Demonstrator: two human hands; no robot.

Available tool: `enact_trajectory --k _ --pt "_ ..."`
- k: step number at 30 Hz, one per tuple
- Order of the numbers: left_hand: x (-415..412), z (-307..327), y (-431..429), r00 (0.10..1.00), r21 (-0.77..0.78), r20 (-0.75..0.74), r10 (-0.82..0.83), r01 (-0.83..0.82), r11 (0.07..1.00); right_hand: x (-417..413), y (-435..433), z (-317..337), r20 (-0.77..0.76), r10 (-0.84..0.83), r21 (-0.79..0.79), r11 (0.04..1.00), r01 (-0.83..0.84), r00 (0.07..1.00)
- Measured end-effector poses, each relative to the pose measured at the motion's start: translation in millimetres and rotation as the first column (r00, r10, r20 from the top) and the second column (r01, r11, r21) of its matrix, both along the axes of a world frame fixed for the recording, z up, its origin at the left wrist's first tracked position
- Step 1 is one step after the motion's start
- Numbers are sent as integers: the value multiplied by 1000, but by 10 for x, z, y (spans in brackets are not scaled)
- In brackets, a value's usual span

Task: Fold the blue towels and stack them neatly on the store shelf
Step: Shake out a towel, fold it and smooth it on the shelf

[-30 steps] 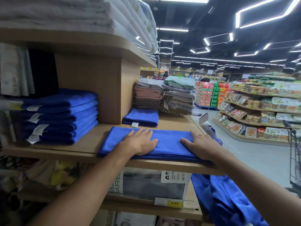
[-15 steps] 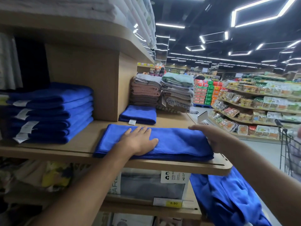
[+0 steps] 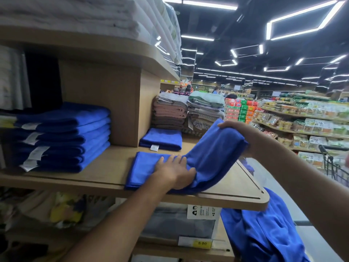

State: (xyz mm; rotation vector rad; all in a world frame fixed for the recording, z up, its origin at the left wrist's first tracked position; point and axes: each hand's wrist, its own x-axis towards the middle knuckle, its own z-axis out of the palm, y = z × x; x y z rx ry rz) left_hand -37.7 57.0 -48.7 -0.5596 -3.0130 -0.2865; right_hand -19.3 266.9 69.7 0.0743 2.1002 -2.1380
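A blue towel (image 3: 213,157) lies on the wooden shelf (image 3: 105,173), its left half flat and its right half lifted off the board. My left hand (image 3: 174,172) presses flat on the towel's middle, fingers spread. My right hand (image 3: 239,133) grips the raised right end, holding it above the shelf and over toward the left. A stack of folded blue towels (image 3: 64,137) with white tags sits at the shelf's left. One more folded blue towel (image 3: 162,138) lies behind the one I hold.
A heap of loose blue towels (image 3: 264,229) hangs below the shelf's right corner. Brown and grey towel stacks (image 3: 170,114) stand at the back. White towels (image 3: 75,14) fill the upper shelf. A shopping cart (image 3: 336,167) stands in the aisle at right.
My right hand took hold of the towel's right end and lifted it up and leftward. The left hand stayed pressed on the middle. The camera came closer.
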Motion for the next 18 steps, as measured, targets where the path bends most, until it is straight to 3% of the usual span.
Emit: enact_trajectory --k 8,10,11,12,13,14,15,16,17,18 --pt "210 85 182 990 132 -139 -35 54 990 -145 -748 293 -23 89 191 978 -83 996" --pt "147 147 -93 986 289 -164 33 16 957 -220 -896 256 -60 85 215 974 -70 995" --pt "98 180 -256 990 445 -126 68 -5 896 -244 -979 240 -83 85 239 969 -63 993" --pt "49 205 -425 994 639 -47 95 -43 768 -261 -1073 215 -103 92 269 961 -61 990" --pt "11 220 -582 993 831 65 95 -106 546 -285 -1168 186 -121 102 306 950 -61 987" --pt "-13 223 -703 983 949 173 67 -184 255 -308 -1266 141 -131 111 351 934 -59 985" --pt "-38 205 -788 967 967 254 20 -254 -26 -325 -1369 81 -129 121 404 913 -60 984" --pt "-74 168 -849 957 935 290 -14 -287 -209 -335 -1475 13 -115 133 460 885 -66 984" --pt "-118 142 -884 954 912 300 -28 -295 -284 -345 -1575 -59 -99 142 510 857 -72 985" --pt "-145 124 -898 953 909 298 -48 -299 -290 -356 -1664 -143 -87 147 551 831 -75 985"
